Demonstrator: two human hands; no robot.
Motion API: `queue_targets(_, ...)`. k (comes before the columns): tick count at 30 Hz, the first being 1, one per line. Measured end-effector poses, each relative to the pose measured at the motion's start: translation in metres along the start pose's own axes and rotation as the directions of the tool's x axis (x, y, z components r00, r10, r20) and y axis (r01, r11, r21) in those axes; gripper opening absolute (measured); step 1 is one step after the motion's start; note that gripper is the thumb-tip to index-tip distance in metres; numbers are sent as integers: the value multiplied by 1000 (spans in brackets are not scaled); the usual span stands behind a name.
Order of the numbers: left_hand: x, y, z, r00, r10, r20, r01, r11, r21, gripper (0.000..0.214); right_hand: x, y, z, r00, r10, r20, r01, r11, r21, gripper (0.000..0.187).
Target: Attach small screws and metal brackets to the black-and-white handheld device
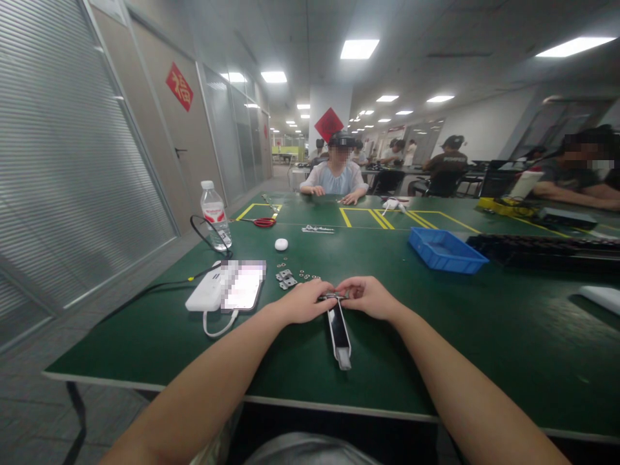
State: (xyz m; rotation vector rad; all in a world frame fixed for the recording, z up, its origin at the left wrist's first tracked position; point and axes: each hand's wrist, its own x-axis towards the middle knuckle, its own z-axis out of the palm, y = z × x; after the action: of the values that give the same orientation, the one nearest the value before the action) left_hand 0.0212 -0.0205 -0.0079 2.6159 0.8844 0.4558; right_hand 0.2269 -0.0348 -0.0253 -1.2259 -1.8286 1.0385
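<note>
Device point(339, 330), slim and dark-faced, has its far end at both hands' fingertips; left hand point(305, 301) curls over it, right hand point(369, 298) bends inward, whether either pinches I cannot tell; metal brackets point(287, 279) lie just beyond the left hand

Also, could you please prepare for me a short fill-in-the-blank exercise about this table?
1. The table top is coloured ____.
2. The plastic tray is coloured ____.
3. The clear bottle stands toward the person's ____ side.
4. The left hand and right hand meet at the slim device's ____ end, seen from the wearer.

Missing words: green; blue; left; far.
</note>
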Motion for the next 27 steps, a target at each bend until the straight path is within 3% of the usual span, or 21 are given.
queue_targets(9,2,-2,-8,998,-58,-40,55,996,-63,33,1,1,0,1000,-4,-8,4,1000,0,30)
queue_targets(13,2,-8,-14,978,-111,-175,113,994,4,25,0,0,-1,1000,5,-7,-5,1000,-16,30)
queue_targets(17,1,-15,-18,935,-198,-294,246,959,138,27,0,0,-2,1000,0,5,-1,1000,10,30)
queue_targets(23,-2,-20,-17,908,-328,-261,396,877,273,33,0,-1,-2,1000,5,11,-6,999,35,33)
queue_targets(27,-2,-22,-15,897,-384,-217,435,852,291,32,-1,-3,-3,1000,16,10,-16,1000,25,33)
